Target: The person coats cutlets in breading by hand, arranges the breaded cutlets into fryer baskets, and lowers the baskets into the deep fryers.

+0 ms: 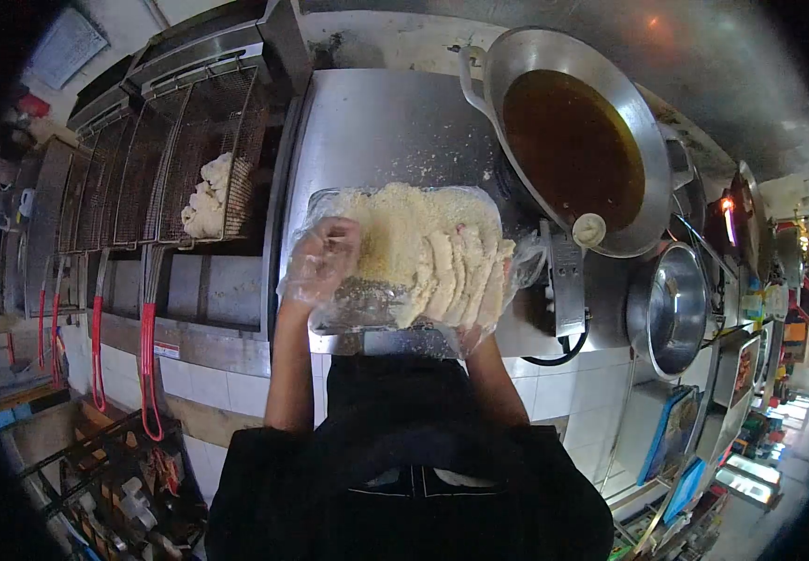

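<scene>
My left hand point(322, 260), in a clear plastic glove, is over the left side of a tray point(353, 323) of pale crumbs point(387, 210). Its fingers are curled in, and whatever they may hold is hidden. Several crumb-coated flat pieces point(456, 273) stand in a leaning row on the tray's right side. Against the right end of this row is my right hand point(490, 323), also gloved. The coated pieces and loose plastic mostly cover it, so its fingers cannot be made out.
A large wok point(568, 51) of dark oil is at the back right, beside a metal control box point(568, 280). Wire fryer baskets point(166, 131) with red handles stand at left; one contains pale coated pieces point(208, 201). Farther right sits a metal bowl point(671, 309). Crumbs dot the steel counter point(386, 112).
</scene>
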Demonstrator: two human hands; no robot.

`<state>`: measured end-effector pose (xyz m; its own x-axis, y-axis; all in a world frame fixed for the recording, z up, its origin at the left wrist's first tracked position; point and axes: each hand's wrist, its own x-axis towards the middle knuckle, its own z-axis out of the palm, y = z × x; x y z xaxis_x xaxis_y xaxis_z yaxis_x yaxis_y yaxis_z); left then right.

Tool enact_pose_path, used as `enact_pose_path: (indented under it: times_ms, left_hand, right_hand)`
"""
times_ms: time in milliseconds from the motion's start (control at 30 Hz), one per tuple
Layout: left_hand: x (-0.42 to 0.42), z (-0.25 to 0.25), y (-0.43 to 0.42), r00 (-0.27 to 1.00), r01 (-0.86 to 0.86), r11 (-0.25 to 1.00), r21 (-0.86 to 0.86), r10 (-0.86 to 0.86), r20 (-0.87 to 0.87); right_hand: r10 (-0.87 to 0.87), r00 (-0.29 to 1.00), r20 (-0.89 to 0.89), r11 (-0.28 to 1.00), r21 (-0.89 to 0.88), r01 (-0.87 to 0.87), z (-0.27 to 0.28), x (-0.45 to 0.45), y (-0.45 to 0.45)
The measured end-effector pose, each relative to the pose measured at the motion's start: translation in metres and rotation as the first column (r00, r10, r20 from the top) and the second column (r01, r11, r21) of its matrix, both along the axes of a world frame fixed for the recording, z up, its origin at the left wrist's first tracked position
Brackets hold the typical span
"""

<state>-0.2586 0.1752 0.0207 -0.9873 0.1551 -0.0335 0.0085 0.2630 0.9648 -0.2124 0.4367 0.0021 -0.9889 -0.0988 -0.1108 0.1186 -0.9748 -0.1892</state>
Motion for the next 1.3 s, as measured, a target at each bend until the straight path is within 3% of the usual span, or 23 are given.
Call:
enact_pose_path:
  times_ms: [33,67,100,200,267,333,467,500,600,700,767,800,833,933,967,1000,1033,1067,1200,1267,1300]
  left_hand:
    - [0.0,0.0,-0.002,0.998,0.023,0.943,-0.333,-0.001,0.067]
    - [0.001,-0.001,-0.002,0.991,0.066,0.778,-0.625,0.021,0.13]
    - [0.002,-0.001,-0.002,0.981,0.123,0.526,-0.842,0.064,0.183]
    - [0.011,-0.078,0.006,0.983,-0.012,0.452,-0.892,0.169,0.072]
    - [0.02,-0.089,0.014,0.964,-0.262,0.399,-0.879,0.073,-0.255]
    - [0.017,-0.1,0.021,0.956,-0.293,0.383,-0.876,0.104,-0.274]
    - [-0.022,-0.101,0.025,0.93,-0.048,0.493,-0.869,0.34,0.141]
    - [-0.025,-0.104,0.021,0.904,-0.023,0.536,-0.844,0.371,0.212]
    - [-0.026,-0.092,0.018,0.934,-0.214,0.675,-0.706,0.353,0.053]
    - [-0.032,-0.053,0.02,0.84,-0.258,0.782,-0.568,0.472,0.268]
    - [-0.031,-0.113,-0.013,0.909,-0.376,0.888,-0.266,0.409,0.079]
    - [-0.027,-0.104,-0.012,0.915,-0.382,0.922,-0.058,0.387,0.114]
    - [-0.023,-0.094,-0.012,0.922,-0.379,0.913,0.152,0.357,0.151]
    - [-0.001,-0.068,-0.01,0.959,-0.282,0.844,0.455,0.232,0.165]
    - [-0.004,-0.073,-0.016,0.915,-0.332,0.664,0.67,0.053,0.4]
    - [-0.001,-0.075,-0.017,0.932,-0.18,0.933,0.311,0.06,0.357]
    - [0.002,-0.07,-0.014,0.947,-0.007,0.992,-0.128,0.048,0.317]
    - [0.004,-0.065,-0.009,0.957,0.149,0.825,-0.545,0.018,0.289]
    - [0.022,-0.078,0.015,0.991,-0.108,0.766,-0.633,0.03,-0.134]
    - [0.011,-0.125,0.014,0.996,-0.084,0.565,-0.821,0.041,-0.074]
    - [0.009,-0.124,0.013,0.998,-0.06,0.543,-0.838,0.053,-0.037]
  right_hand:
    - [0.008,1.0,0.003,1.0,0.005,-0.008,-0.001,-0.001,-0.001]
    - [0.017,1.0,0.001,1.0,0.01,-0.017,-0.001,-0.002,-0.001]
    - [0.024,1.0,0.001,1.0,0.011,-0.024,-0.002,-0.003,-0.001]
    - [0.045,0.999,0.005,0.999,0.019,-0.045,-0.003,-0.005,0.001]
    - [0.049,0.999,0.01,0.998,0.03,-0.049,-0.002,-0.005,0.004]
    - [0.044,0.999,0.018,0.998,0.04,-0.045,-0.002,-0.006,0.008]
    - [0.015,1.0,0.025,0.999,0.046,-0.016,0.0,-0.004,0.013]
    - [0.008,1.0,0.027,0.999,0.046,-0.009,0.0,-0.004,0.014]
    - [-0.007,1.0,0.026,0.999,0.046,0.005,0.001,-0.002,0.015]
    - [-0.012,1.0,0.026,0.999,0.049,0.011,-0.001,-0.001,0.012]
    - [-0.015,1.0,0.026,0.999,0.048,0.014,-0.001,-0.001,0.012]
    - [-0.018,1.0,0.025,0.999,0.049,0.017,-0.001,0.0,0.013]
    - [-0.022,0.999,0.027,0.999,0.05,0.021,-0.003,0.0,0.013]
    - [-0.026,0.999,0.031,0.998,0.06,0.025,-0.004,0.0,0.014]
    - [-0.024,0.999,0.031,0.998,0.063,0.022,-0.005,0.001,0.013]
    - [-0.018,0.999,0.033,0.998,0.067,0.015,-0.005,0.001,0.013]
    - [-0.009,0.999,0.03,0.998,0.067,0.007,-0.005,0.001,0.012]
    - [-0.005,1.0,0.03,0.998,0.068,0.003,-0.006,0.0,0.012]
    - [0.007,0.999,0.039,0.997,0.081,-0.01,-0.008,0.002,0.014]
    - [0.01,0.999,0.045,0.996,0.086,-0.014,-0.01,0.004,0.016]
    - [0.011,0.999,0.044,0.996,0.084,-0.015,-0.009,0.004,0.017]
